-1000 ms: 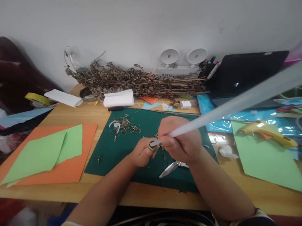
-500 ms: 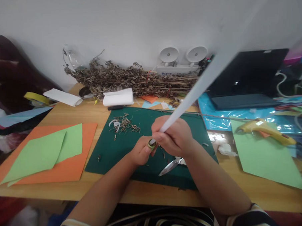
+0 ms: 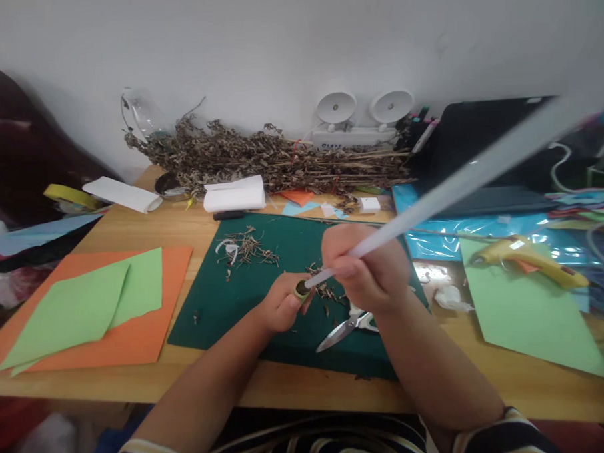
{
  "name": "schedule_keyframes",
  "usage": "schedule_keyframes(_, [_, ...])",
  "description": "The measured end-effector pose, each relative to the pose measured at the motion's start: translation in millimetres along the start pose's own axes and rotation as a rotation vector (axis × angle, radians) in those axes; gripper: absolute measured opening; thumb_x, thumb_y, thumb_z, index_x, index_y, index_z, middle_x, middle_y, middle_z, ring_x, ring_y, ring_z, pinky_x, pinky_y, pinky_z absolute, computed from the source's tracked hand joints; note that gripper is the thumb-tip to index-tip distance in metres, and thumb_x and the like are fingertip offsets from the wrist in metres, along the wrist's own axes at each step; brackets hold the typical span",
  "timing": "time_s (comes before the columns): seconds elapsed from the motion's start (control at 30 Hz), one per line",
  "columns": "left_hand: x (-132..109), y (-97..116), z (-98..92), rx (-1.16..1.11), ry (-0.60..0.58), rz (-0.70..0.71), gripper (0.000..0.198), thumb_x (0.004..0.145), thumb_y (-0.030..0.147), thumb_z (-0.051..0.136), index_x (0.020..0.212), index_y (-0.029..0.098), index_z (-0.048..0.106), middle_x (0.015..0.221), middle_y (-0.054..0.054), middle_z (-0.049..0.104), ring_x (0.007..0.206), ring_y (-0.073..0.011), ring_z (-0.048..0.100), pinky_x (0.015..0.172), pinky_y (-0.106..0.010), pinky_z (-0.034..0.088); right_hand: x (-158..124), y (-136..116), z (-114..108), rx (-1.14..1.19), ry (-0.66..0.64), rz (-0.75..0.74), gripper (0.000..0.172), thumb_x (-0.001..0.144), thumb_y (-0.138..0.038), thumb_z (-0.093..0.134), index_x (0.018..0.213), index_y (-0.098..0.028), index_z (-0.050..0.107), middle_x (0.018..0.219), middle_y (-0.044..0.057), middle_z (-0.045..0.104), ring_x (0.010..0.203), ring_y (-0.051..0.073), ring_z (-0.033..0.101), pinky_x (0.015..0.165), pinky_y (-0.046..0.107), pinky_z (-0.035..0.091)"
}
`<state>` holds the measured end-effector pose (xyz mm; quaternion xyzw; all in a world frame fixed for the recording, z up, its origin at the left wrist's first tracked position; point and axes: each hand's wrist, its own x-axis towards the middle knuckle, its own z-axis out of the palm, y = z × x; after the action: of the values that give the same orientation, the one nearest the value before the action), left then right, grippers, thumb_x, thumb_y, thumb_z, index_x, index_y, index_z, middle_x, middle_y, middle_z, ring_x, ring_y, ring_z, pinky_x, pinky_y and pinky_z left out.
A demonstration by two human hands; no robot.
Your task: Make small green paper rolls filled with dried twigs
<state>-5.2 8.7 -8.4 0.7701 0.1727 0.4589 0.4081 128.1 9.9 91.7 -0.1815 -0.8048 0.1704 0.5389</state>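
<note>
My left hand [image 3: 280,307] is closed around a small green tube [image 3: 301,291], its open end facing up with something dark inside. My right hand [image 3: 373,271] grips a long translucent white stick [image 3: 445,181] near its lower end. The stick's tip rests at or just inside the tube's mouth; how deep it reaches I cannot tell. From there the stick slants up to the right. Beneath my hands lies a dark green cutting mat [image 3: 205,304]. Scissors [image 3: 339,333] with white handles lie partly spread on it, below my right hand. Short dry stem bits [image 3: 253,248] are heaped at the mat's upper left.
Bundled dried plants [image 3: 259,151] lie along the wall. Green sheets [image 3: 75,306] rest on orange paper [image 3: 173,305] at left. A yellow glue gun [image 3: 534,260] sits on green paper [image 3: 531,323] at right, near a black laptop-like device [image 3: 458,136]. A white roll [image 3: 234,195] stands behind the mat.
My right hand has moved a little right, and the white stick has tilted lower toward the right. My left hand still holds the tube in nearly the same place.
</note>
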Motion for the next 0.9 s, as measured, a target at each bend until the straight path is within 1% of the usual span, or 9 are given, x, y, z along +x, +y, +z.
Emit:
schedule_keyframes(0.07, [0,0,-0.3,-0.011,0.001,-0.006,0.054,0.080,0.056,0.018,0.048,0.017,0.037,0.043,0.000,0.040,0.040,-0.0093,0.038,0.042,-0.024,0.030,0,0,0,0.023,0.025,-0.002,0.026,0.083,-0.029,0.036,0.060,-0.018,0.043,0.049,-0.004,0.041,0.046,0.007,0.042,0.047,0.020,0.034])
schedule_keyframes(0.17, [-2,-1,-1.1,-0.011,0.005,-0.018,0.052,0.079,0.056,0.020,0.049,0.017,0.037,0.044,-0.001,0.040,0.042,-0.0103,0.039,0.043,-0.025,0.030,1,0,2,-0.018,-0.060,0.010,0.026,0.082,-0.026,0.036,0.058,-0.018,0.043,0.049,-0.004,0.042,0.044,0.006,0.039,0.043,0.019,0.031])
schedule_keyframes(0.23, [-2,-2,-1.2,-0.004,-0.003,-0.026,0.051,0.079,0.056,0.021,0.049,0.018,0.037,0.044,-0.001,0.041,0.043,-0.0111,0.040,0.045,-0.025,0.031,1,1,3,0.013,-0.074,0.015,0.025,0.081,-0.025,0.037,0.059,-0.018,0.043,0.049,-0.004,0.041,0.043,0.005,0.037,0.042,0.018,0.030])
schedule_keyframes(0.3, [-2,-2,-0.9,-0.008,-0.007,-0.020,0.052,0.078,0.057,0.020,0.049,0.018,0.038,0.044,-0.001,0.041,0.044,-0.0114,0.041,0.046,-0.026,0.032,-1,1,1,0.110,0.001,0.011,0.023,0.081,-0.026,0.039,0.060,-0.018,0.043,0.049,-0.005,0.040,0.043,0.005,0.038,0.042,0.019,0.031])
schedule_keyframes(0.37, [-1,-1,-0.5,-0.015,-0.002,-0.013,0.053,0.079,0.057,0.019,0.048,0.018,0.037,0.043,-0.001,0.040,0.043,-0.0111,0.040,0.046,-0.026,0.032,-3,0,-2,0.174,0.123,0.017,0.023,0.081,-0.030,0.039,0.061,-0.020,0.042,0.049,-0.005,0.039,0.041,0.006,0.038,0.040,0.020,0.032])
schedule_keyframes(0.53, [1,3,-3.5,0.017,0.013,0.053,0.050,0.079,0.055,0.020,0.051,0.018,0.037,0.044,-0.002,0.041,0.046,-0.0123,0.040,0.049,-0.027,0.032,-1,-4,-9,0.118,0.498,0.081,0.026,0.083,-0.037,0.033,0.062,-0.022,0.037,0.048,-0.005,0.031,0.035,0.007,0.032,0.034,0.021,0.029])
schedule_keyframes(0.6, [1,4,-6.3,0.034,0.044,0.111,0.045,0.079,0.054,0.022,0.056,0.019,0.039,0.046,-0.002,0.042,0.047,-0.0131,0.041,0.050,-0.027,0.032,2,-5,-11,0.092,0.591,0.142,0.027,0.085,-0.036,0.027,0.063,-0.022,0.035,0.051,-0.004,0.031,0.035,0.007,0.032,0.035,0.021,0.029])
schedule_keyframes(0.7, [0,4,-10.8,0.101,0.096,0.168,0.040,0.079,0.052,0.026,0.061,0.019,0.041,0.049,-0.002,0.042,0.047,-0.0132,0.040,0.049,-0.027,0.030,5,-4,-13,0.097,0.610,0.252,0.026,0.086,-0.034,0.023,0.067,-0.023,0.038,0.056,-0.002,0.037,0.043,0.008,0.040,0.039,0.022,0.033])
schedule_keyframes(0.9, [-1,5,-16.9,0.259,0.149,0.188,0.038,0.078,0.054,0.030,0.065,0.021,0.045,0.053,-0.003,0.046,0.050,-0.0147,0.044,0.052,-0.029,0.032,7,-4,-17,0.211,0.572,0.298,0.020,0.084,-0.026,0.030,0.078,-0.023,0.049,0.080,0.003,0.054,0.067,0.013,0.054,0.051,0.026,0.042])
